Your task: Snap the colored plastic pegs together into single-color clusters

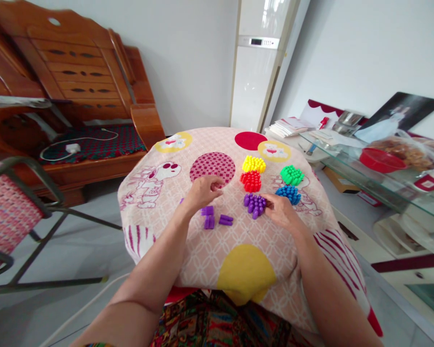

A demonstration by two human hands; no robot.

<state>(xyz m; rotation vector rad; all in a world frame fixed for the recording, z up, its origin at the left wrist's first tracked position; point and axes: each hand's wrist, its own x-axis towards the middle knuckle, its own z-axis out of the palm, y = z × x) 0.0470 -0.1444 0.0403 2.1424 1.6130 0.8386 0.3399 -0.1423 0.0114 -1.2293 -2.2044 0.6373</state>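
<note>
My left hand [206, 190] hovers over the tablecloth by the dotted magenta circle. Its fingers are bent and apart from the thumb, and I see nothing between them. Below it lie loose purple plastic pegs [209, 221], some side by side in a small block, with another pair [226, 220] just to the right. My right hand [282, 211] has its fingertips closed against the right edge of a standing purple peg cluster [255, 205]. Near that cluster are similar clusters in red [251, 181], yellow [253, 164], blue [288, 194] and green [291, 175].
A patterned cloth [246, 246] covers the round table. To the right stands a glass-topped cabinet [376, 164] with a red bowl [381, 160] and papers [289, 126]. A wooden bench [75, 62] and a pink woven chair [14, 212] are on the left.
</note>
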